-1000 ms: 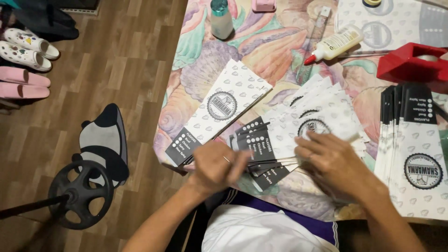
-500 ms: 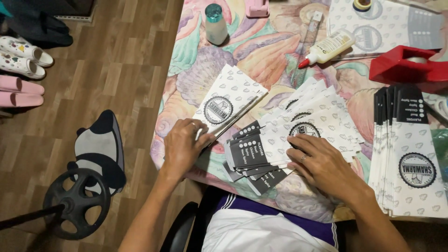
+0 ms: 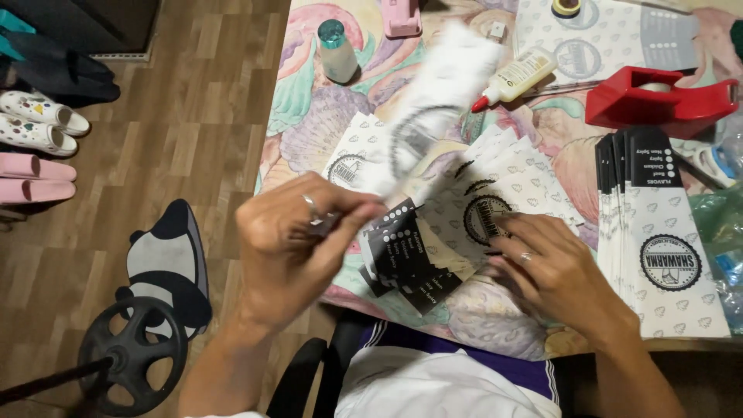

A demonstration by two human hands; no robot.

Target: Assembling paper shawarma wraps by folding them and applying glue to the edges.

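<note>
**1 paper sleeve lifted off the fanned pile**

The left hand pinches the near end of 1 white printed paper sleeve between thumb and fingertips, closed tight on it; the sleeve is blurred and raised above the fanned pile, slanting up and away from it. The right hand lies flat and spread on the pile's near right edge, fingers open, gripping nothing, only pressing the sheets down.

Judging by the layout, the work looks partly done: a neat stack of finished-looking sleeves lies to the right of the pile, at least 5 edges showing, though the exact count cannot be told. The pile itself holds several loose sleeves, too overlapped to count, so a good share seems left.

Beyond the pile, away from the person, stand 1 glue bottle with a red tip, 1 red tape dispenser, 1 small jar with a teal lid and 1 pink object. More printed sheets lie beyond the glue bottle. All rest on the floral tablecloth. Left of the pile, on the wooden floor, are 1 panda-shaped cushion and 2 pairs of slippers
</note>
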